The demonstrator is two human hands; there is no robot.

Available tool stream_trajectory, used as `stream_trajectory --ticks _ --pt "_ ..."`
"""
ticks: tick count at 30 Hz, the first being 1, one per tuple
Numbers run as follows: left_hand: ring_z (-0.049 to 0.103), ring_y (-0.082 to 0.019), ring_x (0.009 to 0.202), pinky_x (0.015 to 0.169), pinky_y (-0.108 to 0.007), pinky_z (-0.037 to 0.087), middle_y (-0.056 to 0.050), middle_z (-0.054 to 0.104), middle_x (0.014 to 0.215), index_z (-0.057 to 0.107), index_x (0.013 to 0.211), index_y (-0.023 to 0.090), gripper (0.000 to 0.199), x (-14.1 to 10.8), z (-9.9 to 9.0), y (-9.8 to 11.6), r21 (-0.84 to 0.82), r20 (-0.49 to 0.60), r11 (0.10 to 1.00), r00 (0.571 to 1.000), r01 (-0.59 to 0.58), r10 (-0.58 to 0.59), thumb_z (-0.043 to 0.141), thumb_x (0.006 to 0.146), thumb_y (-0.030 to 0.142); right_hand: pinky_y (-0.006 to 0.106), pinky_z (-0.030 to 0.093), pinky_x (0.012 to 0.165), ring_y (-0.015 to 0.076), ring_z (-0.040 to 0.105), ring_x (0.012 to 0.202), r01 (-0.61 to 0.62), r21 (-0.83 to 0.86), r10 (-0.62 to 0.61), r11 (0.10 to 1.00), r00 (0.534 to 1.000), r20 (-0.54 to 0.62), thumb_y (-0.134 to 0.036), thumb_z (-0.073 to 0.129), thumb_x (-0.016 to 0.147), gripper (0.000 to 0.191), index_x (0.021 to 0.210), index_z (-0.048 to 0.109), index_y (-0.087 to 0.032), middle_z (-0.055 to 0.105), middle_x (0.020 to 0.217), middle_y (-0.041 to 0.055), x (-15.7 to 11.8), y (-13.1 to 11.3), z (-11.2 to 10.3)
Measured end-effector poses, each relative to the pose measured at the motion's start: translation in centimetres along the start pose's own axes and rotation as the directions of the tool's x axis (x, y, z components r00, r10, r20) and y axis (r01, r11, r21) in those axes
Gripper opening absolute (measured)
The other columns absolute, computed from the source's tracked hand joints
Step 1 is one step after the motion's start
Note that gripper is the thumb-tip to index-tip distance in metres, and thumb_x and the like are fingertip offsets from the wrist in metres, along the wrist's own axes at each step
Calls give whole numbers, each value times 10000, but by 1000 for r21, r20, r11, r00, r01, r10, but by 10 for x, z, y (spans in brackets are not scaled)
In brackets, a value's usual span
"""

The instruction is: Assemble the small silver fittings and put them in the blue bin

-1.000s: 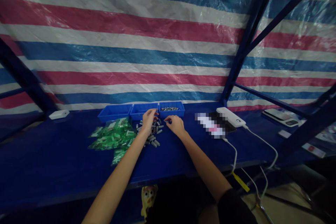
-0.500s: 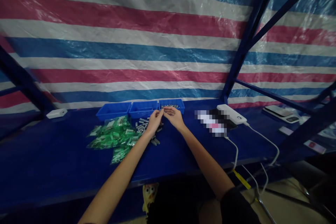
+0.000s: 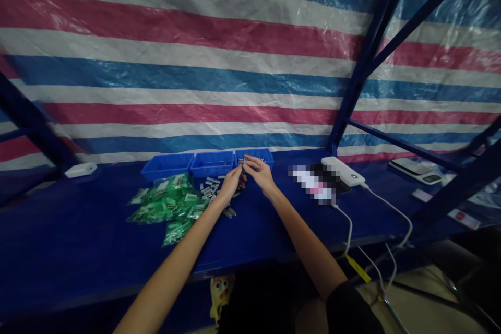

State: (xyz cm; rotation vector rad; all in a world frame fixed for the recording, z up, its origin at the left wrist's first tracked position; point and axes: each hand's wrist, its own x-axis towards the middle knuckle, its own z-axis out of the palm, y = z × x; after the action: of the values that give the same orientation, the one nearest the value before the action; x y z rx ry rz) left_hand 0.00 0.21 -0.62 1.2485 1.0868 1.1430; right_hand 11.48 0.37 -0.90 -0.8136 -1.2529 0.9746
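Observation:
My left hand [image 3: 231, 183] and my right hand [image 3: 259, 173] meet fingertip to fingertip in front of the right-hand blue bin [image 3: 268, 153]. Both are closed in a pinch, and whatever lies between the fingers is too small to make out. Beneath and left of my left hand spreads a loose pile of small silver metal pieces [image 3: 209, 188], partly covered by that hand. Further left lie several clear green bags [image 3: 168, 201] with small parts inside. Small metal parts show in the right-hand bin, just behind my right fingers.
Two more blue bins, the middle one [image 3: 211, 171] and the left one [image 3: 166, 171], stand along the tarpaulin. A white power bank [image 3: 342, 171] with a cable, a blurred-out object [image 3: 315, 183] and a scale [image 3: 415, 169] lie to the right. A white box [image 3: 81, 169] sits far left.
My right hand's fingers have shifted slightly and the fingers of my left hand curl more below. The whole view has moved a little; the bins, bags and metal pile stay in place.

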Motion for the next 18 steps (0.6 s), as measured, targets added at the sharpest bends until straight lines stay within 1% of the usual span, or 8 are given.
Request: stream_trajectory --ticks 2,5,8,10,12,14,16,18 --pt "475 -66 383 360 -177 262 21 550 593 578 817 153 398 0 -1 0 -23 -9 1000 1000 -17 17 530 729 539 347 481 885 201 616 993 28 -14 -28 1000 999 19 -359 657 700 417 1079 603 -193 687 997 60 0 0 0" --pt "485 -70 425 387 -179 286 22 552 610 587 766 164 374 0 -5 2 15 -82 991 987 -134 135 548 718 533 337 487 869 200 614 999 48 -65 -48 997 999 10 -348 628 728 386 1083 606 -197 682 1011 59 0 4 0" --pt "488 -82 456 453 -190 345 20 560 572 590 657 168 330 3 -14 7 206 -195 945 936 -252 292 576 712 494 336 507 820 205 634 948 28 -174 -25 984 999 23 -332 624 727 354 1049 628 -184 700 938 57 1 10 1" --pt "501 -91 462 493 -200 375 11 581 570 603 647 165 294 7 -23 9 293 -273 918 897 -267 348 592 711 451 337 512 799 196 651 883 29 -254 -16 967 999 50 -305 625 721 341 1035 634 -174 710 868 49 0 14 1" --pt "526 -99 467 503 -208 393 -6 616 615 624 712 154 260 13 -31 9 271 -358 932 873 -240 330 596 714 412 323 512 787 177 658 824 53 -329 -26 943 996 86 -264 626 709 324 1019 642 -170 709 849 42 -2 17 0" --pt "559 -104 494 495 -205 406 -35 648 688 633 804 135 257 18 -38 7 166 -435 963 861 -211 264 587 726 375 300 512 754 158 656 768 70 -437 -7 897 990 143 -245 637 692 289 973 664 -183 705 873 36 -5 17 -2" --pt "591 -106 539 493 -195 421 -65 666 760 629 883 115 258 21 -43 5 29 -482 981 857 -191 181 580 740 324 281 506 703 150 645 720 69 -577 57 814 979 197 -284 664 673 246 909 689 -217 704 885 17 -8 16 -3" --pt "612 -102 573 519 -191 447 -82 673 799 620 932 99 248 22 -44 4 -99 -489 979 866 -179 109 583 747 260 268 490 663 147 633 697 72 -694 123 716 966 227 -353 685 655 223 855 703 -257 704 862 -11 -11 12 -4"
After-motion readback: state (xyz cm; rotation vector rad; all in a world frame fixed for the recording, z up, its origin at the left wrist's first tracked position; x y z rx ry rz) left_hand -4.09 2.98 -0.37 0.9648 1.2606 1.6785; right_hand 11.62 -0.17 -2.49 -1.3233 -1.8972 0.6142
